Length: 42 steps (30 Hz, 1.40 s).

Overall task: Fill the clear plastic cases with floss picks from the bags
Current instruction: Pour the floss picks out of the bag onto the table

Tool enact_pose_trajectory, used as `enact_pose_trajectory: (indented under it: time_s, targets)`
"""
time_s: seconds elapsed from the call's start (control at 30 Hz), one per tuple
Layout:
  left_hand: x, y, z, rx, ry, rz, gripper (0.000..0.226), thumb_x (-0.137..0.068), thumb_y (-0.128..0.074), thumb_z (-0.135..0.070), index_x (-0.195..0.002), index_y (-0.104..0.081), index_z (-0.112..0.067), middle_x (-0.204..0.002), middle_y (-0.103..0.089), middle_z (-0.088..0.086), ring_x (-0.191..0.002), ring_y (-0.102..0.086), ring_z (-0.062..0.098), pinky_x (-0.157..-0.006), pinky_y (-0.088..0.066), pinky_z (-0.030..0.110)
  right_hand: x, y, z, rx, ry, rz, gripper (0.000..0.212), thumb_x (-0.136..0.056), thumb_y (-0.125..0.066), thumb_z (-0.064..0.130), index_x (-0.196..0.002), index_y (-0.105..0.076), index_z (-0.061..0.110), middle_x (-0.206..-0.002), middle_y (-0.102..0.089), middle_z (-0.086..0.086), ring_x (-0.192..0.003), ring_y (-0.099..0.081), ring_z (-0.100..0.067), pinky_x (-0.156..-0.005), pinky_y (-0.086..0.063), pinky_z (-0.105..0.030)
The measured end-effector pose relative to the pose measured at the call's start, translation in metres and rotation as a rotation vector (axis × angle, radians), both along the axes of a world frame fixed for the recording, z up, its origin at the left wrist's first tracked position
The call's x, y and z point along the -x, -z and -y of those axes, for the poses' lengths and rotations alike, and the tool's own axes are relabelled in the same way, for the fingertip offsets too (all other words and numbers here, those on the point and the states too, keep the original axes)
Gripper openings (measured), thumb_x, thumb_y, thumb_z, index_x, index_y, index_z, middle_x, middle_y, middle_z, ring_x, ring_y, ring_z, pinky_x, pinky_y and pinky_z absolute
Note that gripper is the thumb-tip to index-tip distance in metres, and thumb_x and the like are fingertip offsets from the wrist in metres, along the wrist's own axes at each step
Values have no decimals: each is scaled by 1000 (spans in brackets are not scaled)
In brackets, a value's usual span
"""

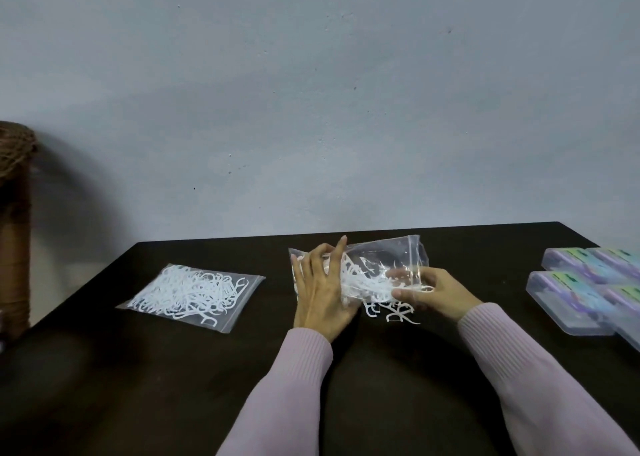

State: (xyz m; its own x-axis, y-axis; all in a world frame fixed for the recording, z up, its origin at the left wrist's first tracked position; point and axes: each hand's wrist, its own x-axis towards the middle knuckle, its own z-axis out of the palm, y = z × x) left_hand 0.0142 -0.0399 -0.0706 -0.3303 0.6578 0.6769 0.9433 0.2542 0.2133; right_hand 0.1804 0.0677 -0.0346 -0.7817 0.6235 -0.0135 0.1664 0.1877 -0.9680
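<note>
A clear zip-top plastic bag of white floss picks (377, 268) is held just above the dark tabletop (173, 369) near its middle. Its left end is gripped by the left hand (320, 291), fingers spread and curled over the plastic. Its lower right edge is pinched between thumb and fingers of the right hand (434, 294). A few loose white floss picks (393, 311) are seen on the table beneath. A second clear bag of floss picks (192, 292) is laid flat well to the left. Closed clear plastic cases with coloured labels (585, 291) are grouped at the right edge.
</note>
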Motion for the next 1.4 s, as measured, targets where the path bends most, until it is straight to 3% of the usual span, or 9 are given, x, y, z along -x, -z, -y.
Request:
enact_pose_trajectory:
  time_s: [0.17,0.33,0.43,0.63,0.8,0.93,1.07,1.23,1.4]
  targets:
    - [4,0,0,26,-65,81,120,-58,-83,-45,-149,-11,-15,-127,-38,14,-126,-23,25,-113,1,51,-2,-1,-1,-90,7,46,35,-73,-75,13,-106,-65,18,-102,-64,2,-90,-60,-7,-67,-47,-9]
    - [1,-4,4,39,-46,259,91,-60,-78,-55,-134,-39,-19,-142,-15,10,-137,5,25,-117,-6,55,1,2,-3,-71,1,123,35,-70,-77,10,-97,-64,29,-111,-63,-4,-99,-60,-17,-90,-49,-28]
    - [-1,-4,4,54,-39,323,85,-62,-80,-50,-131,-40,-21,-153,0,9,-142,17,29,-117,-9,53,3,3,-1,-65,-19,143,37,-74,-73,10,-105,-60,24,-110,-62,-2,-96,-58,-11,-85,-47,-22]
    - [-7,-8,3,-171,-83,128,81,-55,-88,-32,-121,-40,-23,-140,-34,12,-137,-22,37,-107,-36,52,4,2,2,-123,-9,98,30,-69,-75,27,-94,-62,16,-99,-64,-2,-86,-63,-18,-71,-50,-25]
    - [-8,-15,2,-282,-108,-88,89,-45,-91,-17,-117,-40,-21,-133,-32,10,-133,-22,35,-103,-32,49,6,4,3,-121,-30,124,12,-83,-63,30,-88,-63,19,-113,-55,1,-85,-58,-13,-80,-47,-26]
    - [-10,-18,4,-292,-104,-148,91,-41,-87,-1,-117,-41,-20,-132,-32,10,-132,-23,35,-101,-33,49,5,4,5,-179,-23,275,44,-81,-65,34,-119,-55,15,-116,-46,4,-102,-50,-14,-90,-38,-24]
    - [-11,-19,4,-270,-82,-226,88,-42,-86,-4,-117,-43,-20,-132,-33,11,-131,-23,36,-101,-29,53,5,4,8,-288,-84,322,48,-78,-70,32,-121,-55,17,-120,-47,5,-97,-48,-6,-80,-41,-14]
    - [-9,-19,5,-226,-87,-222,97,-36,-93,-9,-118,-42,-21,-132,-33,11,-131,-24,35,-100,-30,52,4,4,8,-323,-119,383,62,-75,-67,47,-127,-50,17,-123,-44,9,-112,-50,-14,-100,-42,-32]
    - [-4,-20,7,-230,-101,-156,98,-37,-93,-8,-119,-42,-21,-134,-32,10,-133,-21,34,-100,-35,52,-3,-4,13,-114,-240,187,13,-86,-59,30,-92,-58,19,-65,-63,7,-47,-53,-4,-44,-40,-14]
